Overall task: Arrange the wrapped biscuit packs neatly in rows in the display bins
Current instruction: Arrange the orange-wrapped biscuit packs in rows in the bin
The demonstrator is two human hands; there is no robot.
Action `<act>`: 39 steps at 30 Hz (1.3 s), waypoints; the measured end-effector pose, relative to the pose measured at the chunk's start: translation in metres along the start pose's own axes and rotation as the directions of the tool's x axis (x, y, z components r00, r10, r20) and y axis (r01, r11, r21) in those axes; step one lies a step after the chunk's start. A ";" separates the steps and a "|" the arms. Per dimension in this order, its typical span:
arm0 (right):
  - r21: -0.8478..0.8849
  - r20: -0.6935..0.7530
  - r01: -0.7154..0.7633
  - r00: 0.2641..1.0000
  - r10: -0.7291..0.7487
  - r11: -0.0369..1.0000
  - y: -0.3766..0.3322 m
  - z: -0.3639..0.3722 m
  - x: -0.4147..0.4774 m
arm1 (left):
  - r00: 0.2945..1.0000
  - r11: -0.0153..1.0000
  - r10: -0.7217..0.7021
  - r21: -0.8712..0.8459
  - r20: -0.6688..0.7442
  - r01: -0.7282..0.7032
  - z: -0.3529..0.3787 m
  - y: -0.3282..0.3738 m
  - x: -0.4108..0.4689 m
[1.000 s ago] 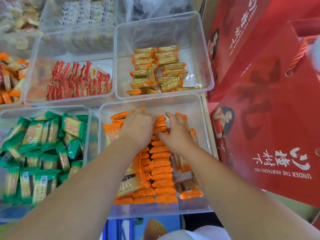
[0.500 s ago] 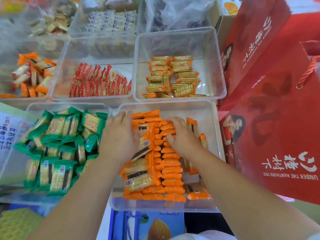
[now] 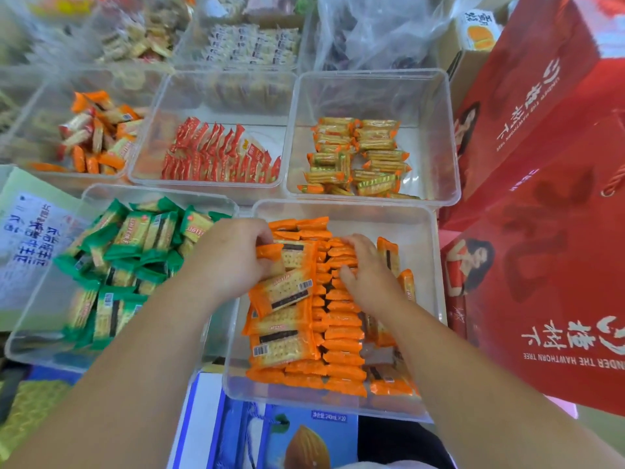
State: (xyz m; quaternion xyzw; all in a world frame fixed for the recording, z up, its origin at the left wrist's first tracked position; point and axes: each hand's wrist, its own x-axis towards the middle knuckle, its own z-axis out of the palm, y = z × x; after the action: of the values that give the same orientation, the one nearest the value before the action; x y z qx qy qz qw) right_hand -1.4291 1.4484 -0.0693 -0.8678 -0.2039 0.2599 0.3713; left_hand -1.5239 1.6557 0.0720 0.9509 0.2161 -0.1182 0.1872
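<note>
- Head view: you look down on clear bins set in a grid, with both forearms reaching in from the bottom edge.
- Your left hand (image 3: 233, 262) is over the left side of the near bin (image 3: 437, 282). Its fingers curl round the far end of a flat pack (image 3: 294, 257); the thumb cannot be seen.
- That flat pack lies face up on top of a stack (image 3: 284, 346) of orange packs along the bin's left side.
- Your right hand (image 3: 370, 279) is just to its right, palm down on a row (image 3: 343, 336) of orange packs standing on edge. The row runs down the bin's middle, from near the far wall toward you.
- The right fingers bend down over the far part of the row and the thumb spreads left. You cannot tell whether they pinch a pack.
- A few side packs (image 3: 389, 255) stand by the right wall, partly hidden by your right forearm.
- Left of the near bin, a second bin holds jumbled green packs (image 3: 135, 252).
- Behind it, red packs (image 3: 220, 157) lean in a row in their own bin.
- Behind the near bin, gold packs (image 3: 358, 154) lie in two loose columns.
- Far left, mixed packs (image 3: 98, 130) lie loose and blurred.
- Red gift bags (image 3: 548, 265) stand just beside the bins on the right.
- A blue carton (image 3: 270, 434) shows below the near bin's front edge.
</note>
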 end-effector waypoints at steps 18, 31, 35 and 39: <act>0.006 -0.042 0.052 0.998 -0.052 0.999 0.005 0.002 -0.003 | 0.934 0.935 0.343 0.135 -0.099 -0.328 0.068 0.076 0.071; -0.182 -0.090 0.024 0.995 -0.041 0.983 -0.006 -0.022 -0.035 | 0.887 0.872 0.429 0.336 -0.172 -0.357 0.096 0.075 0.057; -0.208 -0.044 0.009 0.999 -0.019 0.978 -0.003 -0.026 -0.052 | 0.937 0.865 0.342 0.413 -0.072 -0.284 0.105 0.075 0.052; -0.256 -0.009 0.015 1.000 -0.018 0.967 -0.001 -0.027 -0.061 | 0.929 0.838 0.368 0.451 -0.051 -0.307 0.110 0.081 0.050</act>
State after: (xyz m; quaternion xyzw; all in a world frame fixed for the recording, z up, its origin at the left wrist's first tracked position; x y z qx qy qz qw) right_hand -1.4605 1.4012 -0.0345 -0.9082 -0.2407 0.2235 0.2594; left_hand -1.4584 1.5614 -0.0174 0.9973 0.0253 -0.0636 -0.0270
